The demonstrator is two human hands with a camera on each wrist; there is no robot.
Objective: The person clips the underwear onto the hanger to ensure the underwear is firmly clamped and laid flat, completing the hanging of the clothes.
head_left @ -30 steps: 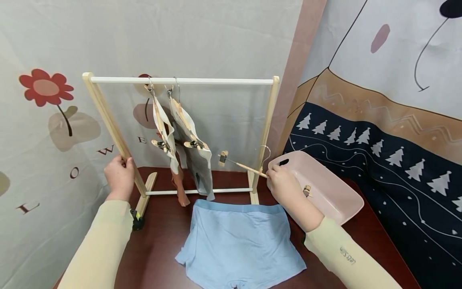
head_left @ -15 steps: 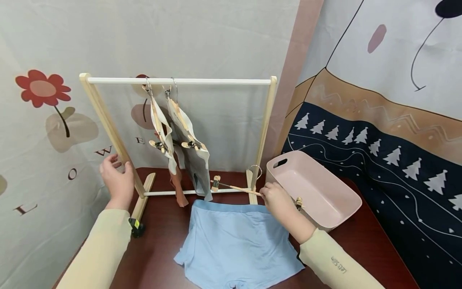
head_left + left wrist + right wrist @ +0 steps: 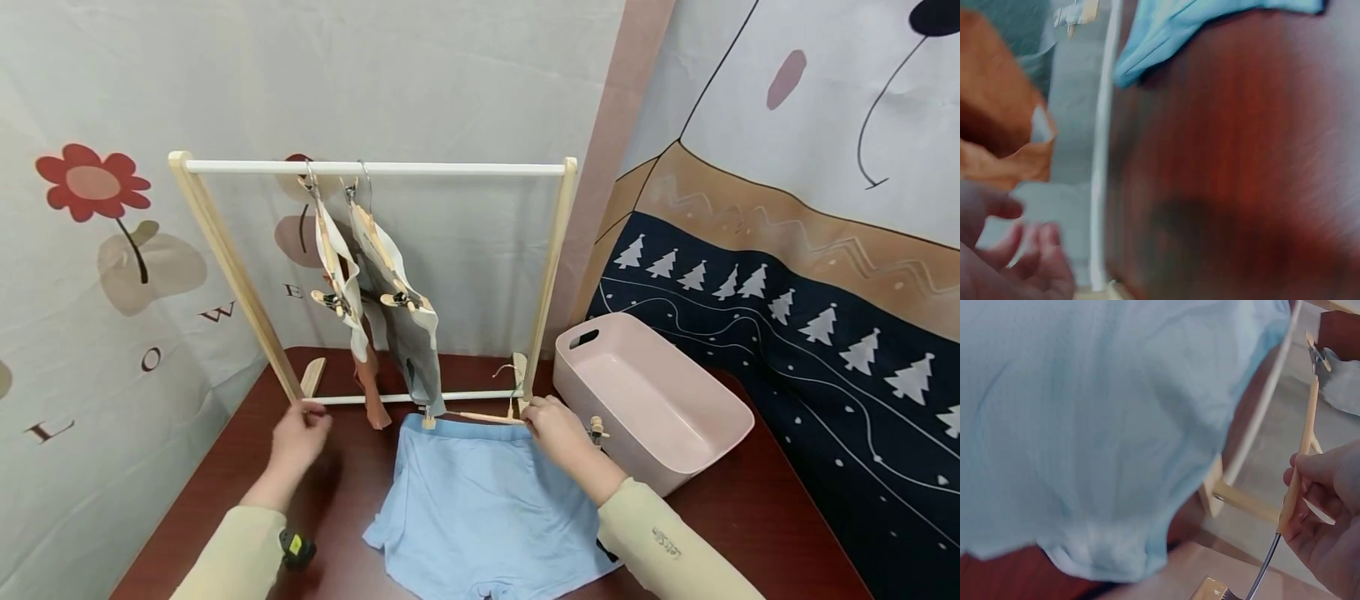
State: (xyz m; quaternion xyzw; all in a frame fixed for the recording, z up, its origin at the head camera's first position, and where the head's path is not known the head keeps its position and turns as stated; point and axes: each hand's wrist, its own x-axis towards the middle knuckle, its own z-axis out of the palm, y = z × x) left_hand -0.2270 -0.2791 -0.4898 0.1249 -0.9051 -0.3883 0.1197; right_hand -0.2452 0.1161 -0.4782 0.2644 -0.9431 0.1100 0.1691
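Observation:
My right hand (image 3: 562, 437) pinches a wooden clip hanger (image 3: 487, 417) by its bar, just above the waistband of pale blue shorts (image 3: 495, 508) lying flat on the dark red table. In the right wrist view, thumb and fingers close round the hanger's bar (image 3: 1310, 415), with a wooden clip (image 3: 1210, 590) on its near metal end. My left hand (image 3: 296, 442) is beside the foot of the rack's left post, fingers loosely bent and holding nothing. The left wrist view shows a gap between its thumb and fingers (image 3: 1025, 256); that view is blurred.
A wooden rack with a white top rail (image 3: 465, 169) stands at the back. Two hangers carry a brown garment (image 3: 371, 387) and a grey garment (image 3: 412, 354) on its left half. A pink basket (image 3: 637, 375) stands at the right, beside my right forearm.
My left hand has let go of the rack's left post and come down toward me. My right hand has lowered the hanger leftward from near the basket to the shorts' waistband.

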